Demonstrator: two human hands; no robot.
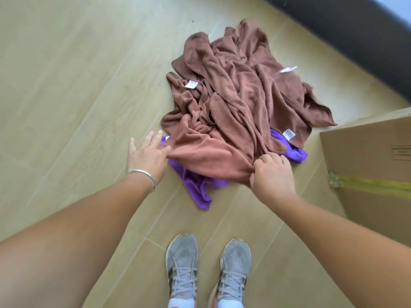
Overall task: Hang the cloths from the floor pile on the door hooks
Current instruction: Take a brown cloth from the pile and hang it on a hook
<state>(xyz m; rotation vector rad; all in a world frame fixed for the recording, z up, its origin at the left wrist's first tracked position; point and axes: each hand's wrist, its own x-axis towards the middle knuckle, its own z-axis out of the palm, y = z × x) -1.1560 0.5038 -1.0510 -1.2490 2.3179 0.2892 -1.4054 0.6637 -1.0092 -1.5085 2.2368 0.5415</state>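
Tiled floor holds the cloth pile; right hand pinches a brown cloth, left hand spread beside it, likely lifting next.

The floor is laid with pale beige wood-look tiles whose thin joints run on a slant across the view. On it lies a crumpled pile of brown cloths with small white labels showing, and under the pile's near edge a purple cloth spreads flat on the tiles. A cardboard box sealed with yellowish tape stands on the floor just right of the pile, and a pair of grey laced shoes stands near the bottom edge.
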